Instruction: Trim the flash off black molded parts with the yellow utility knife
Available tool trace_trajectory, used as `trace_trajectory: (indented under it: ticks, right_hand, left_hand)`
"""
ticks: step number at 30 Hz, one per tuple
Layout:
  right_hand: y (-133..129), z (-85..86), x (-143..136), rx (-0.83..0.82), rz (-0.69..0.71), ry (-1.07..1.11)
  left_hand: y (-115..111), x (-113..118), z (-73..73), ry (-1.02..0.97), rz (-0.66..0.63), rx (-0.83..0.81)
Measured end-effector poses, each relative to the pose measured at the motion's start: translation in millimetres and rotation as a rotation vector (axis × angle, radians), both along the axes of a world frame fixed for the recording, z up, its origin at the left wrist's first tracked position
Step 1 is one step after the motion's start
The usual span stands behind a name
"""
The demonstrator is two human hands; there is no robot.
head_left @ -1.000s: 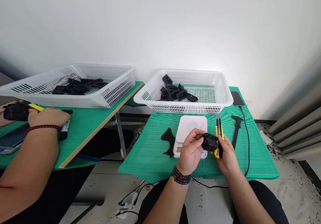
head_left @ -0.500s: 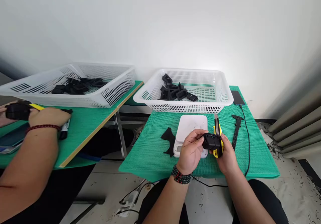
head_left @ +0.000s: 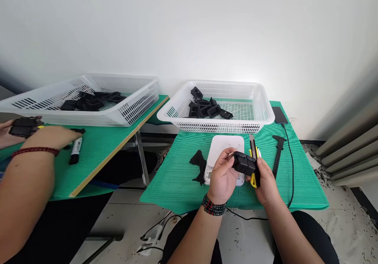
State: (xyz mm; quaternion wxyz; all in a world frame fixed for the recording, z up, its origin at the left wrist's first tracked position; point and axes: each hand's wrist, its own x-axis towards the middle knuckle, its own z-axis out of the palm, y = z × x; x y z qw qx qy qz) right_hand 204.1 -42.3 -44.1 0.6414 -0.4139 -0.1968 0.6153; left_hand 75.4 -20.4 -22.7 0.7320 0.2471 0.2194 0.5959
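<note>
My left hand [head_left: 223,173] pinches one end of a black moulded plastic part [head_left: 244,163], holding it above the white digital scale [head_left: 226,145]. In my right hand [head_left: 265,179] is a yellow utility knife [head_left: 253,157], its blade out and pointing away from me. The fingers of that hand also sit close to the right end of the black part; whether they grip it I cannot tell. A torn black scrap [head_left: 199,165] lies left of the scale, and a black caliper [head_left: 278,155] lies to the right of my hands.
A white basket [head_left: 218,127] with several black parts stands at the back of the green-covered table [head_left: 174,177]. A black pad with a cable [head_left: 279,115] lies at right. On the left table are another basket [head_left: 138,102], a marker [head_left: 75,150] and a co-worker's arm [head_left: 32,185].
The black part has turned in my hands and shifted slightly left, showing more of its face. The knife has tilted a little. At left, the co-worker's forearm has moved left with their black part.
</note>
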Motion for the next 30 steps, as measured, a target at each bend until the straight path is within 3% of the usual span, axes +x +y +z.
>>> trace_trajectory:
  ticks: [4, 9, 24, 30]
  right_hand:
    - [-0.9, 2.3, 0.0, 0.031, 0.049, -0.019]
    - [-1.1, 2.7, -0.3, 0.034, 0.071, -0.022]
    - [-2.0, 3.9, 1.2, 0.036, 0.076, -0.022]
    - [-2.8, 4.7, 1.5, 0.038, 0.077, -0.051]
  left_hand:
    - [4.7, -0.9, -1.6, -0.089, 0.049, -0.114]
    - [6.9, -0.5, 0.8, -0.117, 0.065, -0.144]
    - [5.7, -3.7, 1.8, -0.002, 0.05, -0.08]
    - [4.2, -6.5, 3.0, 0.118, 0.034, 0.029]
